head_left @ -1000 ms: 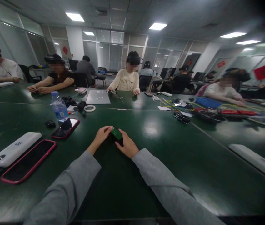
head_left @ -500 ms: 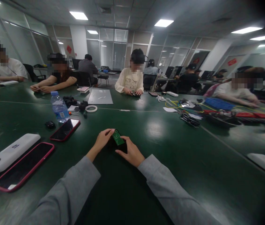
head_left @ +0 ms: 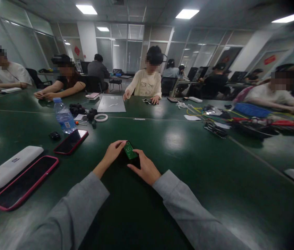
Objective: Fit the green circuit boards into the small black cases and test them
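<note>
The person's 2 grey sleeves reach out over the green table [head_left: 188, 180]. The left hand [head_left: 112, 152] and the right hand [head_left: 145, 167] meet near the middle of the table. Both hands hold a small green circuit board [head_left: 129, 150] between their fingers. The left hand pinches the board's left edge, and the right hand grips its right side from below. The board is tilted and sits just above the table top.

To the left of the board, close to the person, lies a phone with a pink case [head_left: 24, 182], screen up. Just beside it lies a white power bank [head_left: 10, 166]. A bit farther from the board, still on its left, lies a second phone with a red case [head_left: 71, 141]. Behind that phone stands a water bottle [head_left: 63, 116] with a blue cap. A small black thing [head_left: 54, 135] lies near the bottle. Past the bottle is a roll of white tape [head_left: 101, 117] and a grey sheet [head_left: 111, 103].

Far to the right of the board lie tools and yellow wires [head_left: 214, 126]. Other people sit around the far side of the table.
</note>
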